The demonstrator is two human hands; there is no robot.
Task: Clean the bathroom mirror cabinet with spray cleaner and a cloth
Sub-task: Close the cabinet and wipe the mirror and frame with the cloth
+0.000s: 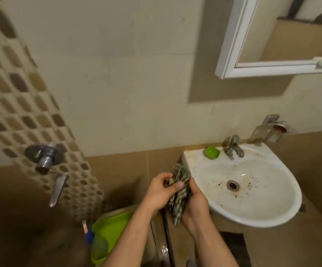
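Observation:
A green-and-white checked cloth (179, 191) is bunched between both of my hands, just left of the sink. My left hand (161, 191) grips its upper part with the thumb pressed on top. My right hand (194, 209) holds its lower part from the right side. The white-framed mirror cabinet (231, 45) hangs on the wall at the upper right, well above my hands. A bottle with a blue cap (90, 236) stands low on the floor at the left; I cannot tell whether it is the spray cleaner.
A stained white sink (252, 211) with a metal tap (233, 147) and a green soap dish (211, 152) sits right of my hands. A green bucket (108, 226) stands below left. A wall mixer valve (44, 158) and spout (58, 189) project from the mosaic tile strip.

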